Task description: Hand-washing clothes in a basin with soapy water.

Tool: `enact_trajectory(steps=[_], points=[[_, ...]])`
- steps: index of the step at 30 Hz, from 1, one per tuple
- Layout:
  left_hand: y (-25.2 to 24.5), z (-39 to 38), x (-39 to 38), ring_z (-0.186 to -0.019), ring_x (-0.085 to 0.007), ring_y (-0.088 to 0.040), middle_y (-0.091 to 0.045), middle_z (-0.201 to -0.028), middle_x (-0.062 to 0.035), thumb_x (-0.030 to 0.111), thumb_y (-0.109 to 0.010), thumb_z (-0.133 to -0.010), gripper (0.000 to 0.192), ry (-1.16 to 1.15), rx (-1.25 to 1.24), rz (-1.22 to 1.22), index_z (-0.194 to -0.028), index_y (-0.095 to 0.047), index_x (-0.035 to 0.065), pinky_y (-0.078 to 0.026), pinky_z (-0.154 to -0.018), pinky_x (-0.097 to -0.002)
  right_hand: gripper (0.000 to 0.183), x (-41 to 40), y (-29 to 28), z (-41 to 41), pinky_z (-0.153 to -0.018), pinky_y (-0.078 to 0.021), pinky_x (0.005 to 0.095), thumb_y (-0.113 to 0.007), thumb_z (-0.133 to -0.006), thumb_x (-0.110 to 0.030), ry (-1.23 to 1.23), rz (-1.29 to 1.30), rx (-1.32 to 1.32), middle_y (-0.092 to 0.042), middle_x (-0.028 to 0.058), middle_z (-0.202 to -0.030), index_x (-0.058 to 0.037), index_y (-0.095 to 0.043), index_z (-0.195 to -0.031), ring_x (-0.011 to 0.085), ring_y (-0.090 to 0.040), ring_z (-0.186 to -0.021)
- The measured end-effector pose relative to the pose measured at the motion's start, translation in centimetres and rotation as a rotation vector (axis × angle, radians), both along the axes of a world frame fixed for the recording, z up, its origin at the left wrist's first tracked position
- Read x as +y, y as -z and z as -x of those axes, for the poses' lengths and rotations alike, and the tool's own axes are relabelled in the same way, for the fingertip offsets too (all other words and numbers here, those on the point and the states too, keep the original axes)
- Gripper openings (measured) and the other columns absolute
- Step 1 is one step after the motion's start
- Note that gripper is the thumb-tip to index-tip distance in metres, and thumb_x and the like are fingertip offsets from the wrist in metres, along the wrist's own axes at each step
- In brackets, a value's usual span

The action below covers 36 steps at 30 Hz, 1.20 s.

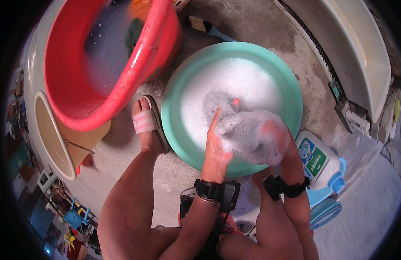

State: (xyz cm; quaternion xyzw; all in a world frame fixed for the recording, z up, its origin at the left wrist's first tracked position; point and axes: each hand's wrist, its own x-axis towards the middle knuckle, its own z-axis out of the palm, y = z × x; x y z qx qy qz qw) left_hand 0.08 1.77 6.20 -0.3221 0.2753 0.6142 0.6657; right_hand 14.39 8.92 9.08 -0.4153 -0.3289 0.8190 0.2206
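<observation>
A sheer dark cloth [244,136] coated in white suds is bunched between my hands over a mint-green basin [172,113]. My left hand [216,143] grips its left side, one finger stretched upward along it and foam over the palm. At the right, my right hand [275,130] is wrapped in the cloth, its knuckles showing faintly through the wet fabric. Thick white foam [233,78] fills the basin and hides whatever lies beneath it.
A red tub [122,104] with cloudy water and cloth stands at upper left. Behind the basin lies a scrubbing brush [208,27]. A detergent bottle [317,162] leans close to its right side. My slippered foot [145,117] is beside it, with a cream bucket [54,136] farther left.
</observation>
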Motion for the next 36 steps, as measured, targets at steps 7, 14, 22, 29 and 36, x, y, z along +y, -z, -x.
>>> enact_trajectory(steps=[7,14,22,29,36], points=[[0.0,-1.1,-0.8,-0.109,-0.0236,-0.052,-0.051,-0.121,-0.0121,0.021,-0.050,-0.090,0.042,0.104,0.385,0.020,-0.128,-0.040,0.0039,-0.045,-0.091,-0.0364,0.049,0.3,-0.1,2.4,-0.090,-0.0412,0.0361,-0.066,-0.074,-0.017,0.213,-0.159,-0.290,-0.052,0.0179,-0.114,-0.0018,-0.051,-0.118,0.0283,-0.052,-0.104],[-1.8,-1.8,0.4,-0.105,-0.0200,-0.051,-0.050,-0.119,-0.0109,0.044,-0.041,-0.093,0.056,0.331,0.473,0.119,-0.129,-0.037,0.0014,-0.045,-0.086,-0.0318,0.055,-1.5,0.1,3.9,-0.085,-0.0442,0.0401,-0.069,-0.073,-0.024,-0.222,-0.984,-0.590,-0.045,0.0225,-0.116,-0.0043,-0.049,-0.120,0.0366,-0.052,-0.101],[-2.0,-2.3,0.7,-0.096,-0.0166,-0.053,-0.055,-0.109,-0.0101,0.040,-0.042,-0.094,0.051,0.372,0.791,0.285,-0.122,-0.046,-0.0025,-0.045,-0.079,-0.0284,0.039,-2.3,1.2,4.2,-0.059,-0.0490,0.0434,-0.067,-0.076,-0.024,-0.134,-0.921,-0.650,-0.060,0.0186,-0.079,-0.0036,-0.050,-0.104,0.0375,-0.060,-0.067],[-1.6,-1.9,0.2,-0.078,-0.0139,-0.057,-0.061,-0.089,-0.0055,0.024,-0.050,-0.091,0.031,0.489,1.008,0.228,-0.105,-0.058,-0.0018,-0.046,-0.070,-0.0272,0.023,-2.0,1.0,4.0,-0.053,-0.0460,0.0435,-0.063,-0.079,-0.020,-0.239,-0.865,-0.673,-0.058,0.0176,-0.062,-0.0014,-0.052,-0.087,0.0379,-0.058,-0.057],[0.4,-2.1,-0.4,-0.059,-0.0229,-0.057,-0.061,-0.065,-0.0155,0.025,-0.060,-0.086,0.032,0.643,1.438,0.089,-0.079,-0.060,-0.0062,-0.044,-0.057,-0.0360,0.012,-2.5,3.6,2.7,-0.059,-0.0450,0.0447,-0.054,-0.085,-0.016,-0.306,-0.791,-0.995,-0.059,0.0166,-0.079,-0.0046,-0.051,-0.087,0.0379,-0.057,-0.070]])
